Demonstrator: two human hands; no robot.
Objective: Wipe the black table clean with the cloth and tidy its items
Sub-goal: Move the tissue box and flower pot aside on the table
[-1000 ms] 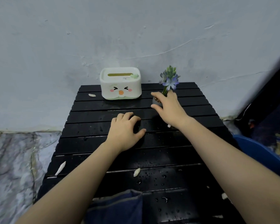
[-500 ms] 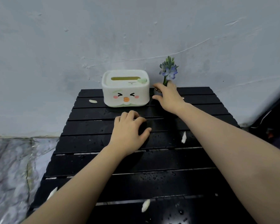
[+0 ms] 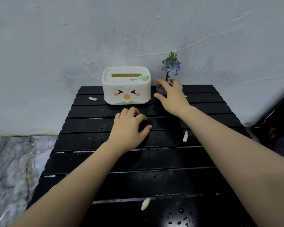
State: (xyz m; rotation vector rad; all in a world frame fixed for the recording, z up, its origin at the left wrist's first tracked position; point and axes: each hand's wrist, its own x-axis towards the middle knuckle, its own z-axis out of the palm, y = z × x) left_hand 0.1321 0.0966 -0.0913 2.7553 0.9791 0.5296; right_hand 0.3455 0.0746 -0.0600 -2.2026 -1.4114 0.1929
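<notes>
The black slatted table (image 3: 154, 161) is wet, with water drops and white scraps on it. My right hand (image 3: 172, 97) grips the small grey pot (image 3: 160, 88) of a blue flower (image 3: 170, 66) at the table's back edge, just right of the white tissue box (image 3: 126, 86) with a duck face. My left hand (image 3: 128, 130) rests on the middle slats with its fingers curled. A dark patch lies under its palm, and I cannot tell whether it holds anything. No cloth is in view.
White scraps lie at the back left (image 3: 93, 99), mid right (image 3: 185, 136) and near the front (image 3: 145, 203). Water drops (image 3: 179, 215) bead on the front slats. The grey wall stands right behind the table. Marbled floor (image 3: 15, 161) lies to the left.
My right hand has carried the flower pot from mid-table back to the rear edge beside the tissue box. My left hand stays in place. The blue fabric at the front has left the view.
</notes>
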